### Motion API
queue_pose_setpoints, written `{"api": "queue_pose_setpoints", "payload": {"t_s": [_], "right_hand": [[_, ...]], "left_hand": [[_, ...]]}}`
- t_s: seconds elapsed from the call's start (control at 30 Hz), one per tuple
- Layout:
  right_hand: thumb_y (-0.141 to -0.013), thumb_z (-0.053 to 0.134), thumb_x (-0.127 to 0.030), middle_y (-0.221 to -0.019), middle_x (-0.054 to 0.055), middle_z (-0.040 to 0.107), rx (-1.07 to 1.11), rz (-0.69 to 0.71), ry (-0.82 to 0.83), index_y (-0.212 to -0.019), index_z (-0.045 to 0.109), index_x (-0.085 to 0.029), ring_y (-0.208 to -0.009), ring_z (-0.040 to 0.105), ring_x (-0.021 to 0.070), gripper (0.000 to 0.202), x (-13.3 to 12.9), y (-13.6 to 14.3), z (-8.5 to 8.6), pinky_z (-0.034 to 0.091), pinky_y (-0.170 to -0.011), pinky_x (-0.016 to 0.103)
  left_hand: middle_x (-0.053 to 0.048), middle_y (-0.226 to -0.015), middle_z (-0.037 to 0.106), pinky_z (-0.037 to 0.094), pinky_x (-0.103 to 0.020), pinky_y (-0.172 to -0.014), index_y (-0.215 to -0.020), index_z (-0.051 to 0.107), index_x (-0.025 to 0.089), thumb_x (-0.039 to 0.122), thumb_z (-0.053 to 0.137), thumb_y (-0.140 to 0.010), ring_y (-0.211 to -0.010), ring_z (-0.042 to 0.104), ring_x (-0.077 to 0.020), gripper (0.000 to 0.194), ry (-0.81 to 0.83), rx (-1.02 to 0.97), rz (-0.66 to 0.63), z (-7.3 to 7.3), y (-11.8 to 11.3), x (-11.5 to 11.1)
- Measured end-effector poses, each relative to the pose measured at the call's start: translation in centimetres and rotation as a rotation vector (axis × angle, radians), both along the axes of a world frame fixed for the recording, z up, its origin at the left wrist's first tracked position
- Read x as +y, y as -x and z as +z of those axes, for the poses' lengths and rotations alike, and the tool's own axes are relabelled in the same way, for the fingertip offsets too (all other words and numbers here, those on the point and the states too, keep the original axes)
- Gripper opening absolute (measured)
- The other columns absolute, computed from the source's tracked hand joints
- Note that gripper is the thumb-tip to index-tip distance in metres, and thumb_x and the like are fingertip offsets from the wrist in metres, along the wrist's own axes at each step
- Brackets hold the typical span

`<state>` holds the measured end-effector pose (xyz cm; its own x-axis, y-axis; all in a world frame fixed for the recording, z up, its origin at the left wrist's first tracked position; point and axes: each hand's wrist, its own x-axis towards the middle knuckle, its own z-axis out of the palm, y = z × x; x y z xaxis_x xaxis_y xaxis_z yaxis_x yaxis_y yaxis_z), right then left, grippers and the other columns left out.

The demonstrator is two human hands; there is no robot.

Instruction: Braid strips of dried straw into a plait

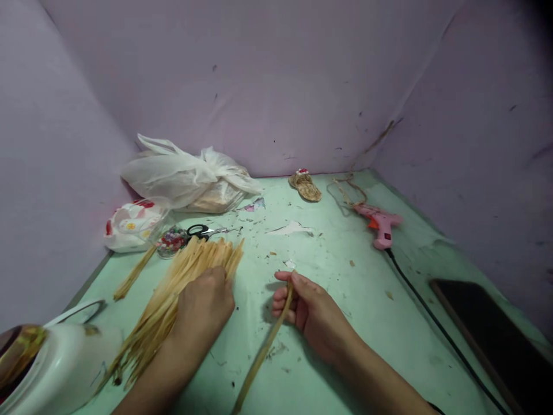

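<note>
My right hand (318, 316) is closed, with thumb and forefinger pinching one end of a long, narrow dried plant strip (264, 349). The strip's other end runs down past the lower edge of the view. My left hand (205, 301) is closed over a bundle of pale yellow dried strips (166, 294) lying on the table. Its fingertips are hidden, so how many strips it grips cannot be made out.
Left: white tub (82, 360), scissors (201, 231), bead container (171, 241), short strip bundle (135, 274), white-and-red item (136, 226). Back: tied plastic bag (190, 176), small woven slipper-shaped piece (306, 187). Right: pink glue gun (381, 225), black cord (432, 317), dark phone-like slab (492, 340). Paper scraps (292, 229) lie mid-table.
</note>
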<state>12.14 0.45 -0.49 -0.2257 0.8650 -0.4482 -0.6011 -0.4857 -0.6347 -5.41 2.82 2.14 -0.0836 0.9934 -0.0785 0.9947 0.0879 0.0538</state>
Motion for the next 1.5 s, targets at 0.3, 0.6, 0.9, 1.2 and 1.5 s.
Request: {"api": "queue_pose_setpoints", "payload": {"t_s": [0.3,0.6,0.9,1.2,1.5], "right_hand": [[-0.066,0.068,-0.013,-0.077,0.003,0.059,0.105,0.024,0.041,-0.091,0.064,-0.011,-0.059,0.048,0.0075,0.026,0.0,-0.4,0.0,0.039,-0.050,0.019],[-0.075,0.062,-0.032,-0.086,0.010,0.067,0.132,0.096,-0.080,-0.085,0.065,-0.010,-0.080,0.061,0.0185,0.024,-0.2,0.0,-0.2,0.045,-0.076,0.032],[-0.074,0.064,-0.027,-0.082,0.012,0.068,0.102,-0.038,0.067,-0.081,0.063,-0.010,-0.079,0.065,0.0201,0.019,0.3,-0.7,-0.4,0.047,-0.083,0.038],[-0.076,0.061,-0.024,-0.082,0.013,0.068,0.081,-0.041,0.083,-0.086,0.063,-0.008,-0.075,0.065,0.0188,0.018,0.4,-0.6,-0.3,0.049,-0.079,0.035],[-0.076,0.060,-0.026,-0.089,0.014,0.068,0.091,-0.067,0.085,-0.092,0.061,-0.008,-0.082,0.065,0.0209,0.024,0.5,-0.5,-0.1,0.048,-0.080,0.035]], "left_hand": [[0.002,-0.056,0.053,0.033,-0.022,-0.051,-0.064,0.056,0.016,0.034,0.053,-0.071,-0.051,0.045,-0.0110,0.020,-0.042,-0.842,0.125,1.4,0.0,-0.5],[0.004,-0.045,0.045,0.027,-0.020,-0.045,-0.053,0.051,0.015,0.038,0.055,-0.066,-0.042,0.034,-0.0067,0.026,0.399,-1.255,0.004,-0.6,-3.8,-2.3],[-0.008,-0.083,0.065,0.036,-0.027,-0.062,-0.079,0.063,0.017,0.030,0.042,-0.080,-0.076,0.059,-0.0207,0.024,-0.051,-0.128,-0.088,-0.7,-1.4,-1.0],[-0.002,-0.061,0.058,0.036,-0.024,-0.055,-0.064,0.061,0.015,0.031,0.048,-0.073,-0.058,0.051,-0.0146,0.022,0.055,-0.648,-0.007,0.5,-1.7,-1.3],[0.008,-0.038,0.038,0.019,-0.019,-0.038,-0.052,0.051,0.016,0.032,0.059,-0.056,-0.035,0.026,-0.0045,0.019,0.468,-1.196,0.168,-0.5,-3.8,-2.2]]}}
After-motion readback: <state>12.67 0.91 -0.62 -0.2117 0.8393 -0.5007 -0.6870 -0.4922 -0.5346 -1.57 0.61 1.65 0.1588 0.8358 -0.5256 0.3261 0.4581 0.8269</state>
